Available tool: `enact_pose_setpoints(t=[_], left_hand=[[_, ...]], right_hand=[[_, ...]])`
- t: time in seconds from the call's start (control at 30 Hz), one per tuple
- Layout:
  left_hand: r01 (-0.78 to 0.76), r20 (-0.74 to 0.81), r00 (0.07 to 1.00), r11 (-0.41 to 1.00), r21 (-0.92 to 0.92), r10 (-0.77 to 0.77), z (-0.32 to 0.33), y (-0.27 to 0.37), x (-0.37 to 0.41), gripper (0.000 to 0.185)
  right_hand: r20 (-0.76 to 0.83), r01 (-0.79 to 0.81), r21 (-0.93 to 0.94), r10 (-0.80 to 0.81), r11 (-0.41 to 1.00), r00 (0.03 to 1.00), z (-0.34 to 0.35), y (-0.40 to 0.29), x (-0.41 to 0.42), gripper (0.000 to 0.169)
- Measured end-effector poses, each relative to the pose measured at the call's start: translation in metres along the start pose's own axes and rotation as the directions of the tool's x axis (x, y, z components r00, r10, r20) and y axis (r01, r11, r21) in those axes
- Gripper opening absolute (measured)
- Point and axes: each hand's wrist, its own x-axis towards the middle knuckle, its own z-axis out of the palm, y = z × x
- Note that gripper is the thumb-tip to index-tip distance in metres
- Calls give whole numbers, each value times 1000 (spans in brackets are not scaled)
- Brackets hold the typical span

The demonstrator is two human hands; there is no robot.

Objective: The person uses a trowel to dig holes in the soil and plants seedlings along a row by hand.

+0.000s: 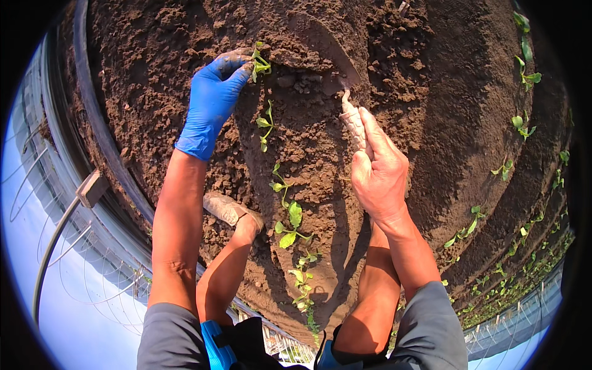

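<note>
My left hand (pixel 213 95), in a blue glove with soiled fingertips, pinches a small green seedling (pixel 261 64) upright at the soil. Bare, my right hand (pixel 380 169) grips the handle (pixel 354 122) of a digging tool. The wide metal blade (pixel 330 51) of this tool is caked with soil, lies beyond the hand and blends into the ground. Dark, loose earth (pixel 296 82) shows between the seedling and the blade. Nearer to me, a line of leafy seedlings (pixel 292 222) runs down the bed between my legs.
My shoe (pixel 231 210) rests on the soil left of the seedling row. A dark hose or pipe (pixel 95 106) curves along the left side. Beyond it are metal hoops (pixel 55 259) and a brown block (pixel 92 188) on a pole. More rows of seedlings (pixel 522 125) grow at right.
</note>
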Motion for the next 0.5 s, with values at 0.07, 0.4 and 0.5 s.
enact_pose_setpoints(t=[0.07,0.4,0.5], left_hand=[[-31,19,999,999,-35,32,-2,-6,4,26],[88,-28,996,994,-62,-90,0,2,0,31],[121,-34,992,988,-98,-125,-1,2,3,32]], right_hand=[[-68,80,-55,-83,995,994,6,7,-1,64],[-124,68,144,-50,987,991,-2,32,-8,60],[-153,-150,397,226,906,962,-20,67,-37,52]])
